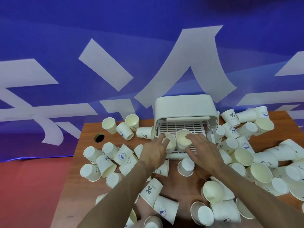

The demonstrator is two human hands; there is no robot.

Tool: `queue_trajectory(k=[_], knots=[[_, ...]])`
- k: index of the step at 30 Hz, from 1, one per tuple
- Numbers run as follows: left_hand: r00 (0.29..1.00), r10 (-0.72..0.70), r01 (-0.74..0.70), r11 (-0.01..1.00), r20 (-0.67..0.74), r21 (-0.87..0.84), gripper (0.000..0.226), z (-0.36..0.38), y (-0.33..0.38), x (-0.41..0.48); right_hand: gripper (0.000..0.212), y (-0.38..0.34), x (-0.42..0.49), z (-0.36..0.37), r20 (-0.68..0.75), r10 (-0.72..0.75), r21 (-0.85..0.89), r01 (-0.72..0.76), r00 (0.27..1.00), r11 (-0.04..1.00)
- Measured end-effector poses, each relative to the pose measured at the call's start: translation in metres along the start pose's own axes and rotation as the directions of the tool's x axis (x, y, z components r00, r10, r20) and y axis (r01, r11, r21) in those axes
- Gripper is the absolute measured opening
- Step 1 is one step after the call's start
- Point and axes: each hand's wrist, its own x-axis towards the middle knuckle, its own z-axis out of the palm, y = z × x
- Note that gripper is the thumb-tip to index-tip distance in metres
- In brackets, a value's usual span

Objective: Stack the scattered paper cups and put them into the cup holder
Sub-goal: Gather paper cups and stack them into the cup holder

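Wooden table: inside the cup holder, your left hand curls round the left stack; your right hand lies spread-fingered on the right stack.

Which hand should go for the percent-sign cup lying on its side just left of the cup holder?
Left, probably. The left hand is on the left cup stack in the cup holder, right beside that percent-sign cup; the right hand would have to cross over it.
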Motion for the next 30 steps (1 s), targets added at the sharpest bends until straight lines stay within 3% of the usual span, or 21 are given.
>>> queue_trajectory(k=[4, 7, 13, 20, 24, 30], knots=[[0.987, -0.149, 0.135, 0.972, -0.059, -0.194, 0.077, 0.016, 0.013, -0.005, 0.064, 0.016, -0.004, 0.003, 0.032, 0.068, 0.063, -0.070, 0.997, 0.995], [0.968, -0.251, 0.230, 0.912, -0.019, -0.341, 0.093, 0.026, 0.017, 0.001, 0.086, 0.019, 0.005, 0.011, 0.119, 0.137, 0.156, -0.155, 0.983, 0.975], [0.926, -0.376, 0.321, 0.829, -0.030, -0.459, 0.097, 0.047, 0.018, 0.017, 0.111, 0.020, 0.031, 0.035, 0.304, 0.192, 0.243, -0.271, 0.933, 0.932], [0.907, -0.411, 0.312, 0.800, -0.089, -0.512, 0.077, 0.049, 0.015, 0.032, 0.103, 0.027, 0.039, 0.047, 0.249, 0.236, 0.347, -0.314, 0.939, 0.884], [0.914, -0.384, 0.267, 0.815, -0.133, -0.514, 0.082, 0.050, 0.021, 0.047, 0.085, 0.034, 0.048, 0.046, 0.189, 0.260, 0.379, -0.315, 0.947, 0.870], [0.888, -0.393, 0.238, 0.839, -0.241, -0.490, 0.086, 0.048, 0.029, 0.074, 0.076, 0.048, 0.063, 0.054, 0.100, 0.266, 0.239, -0.283, 0.959, 0.929]])
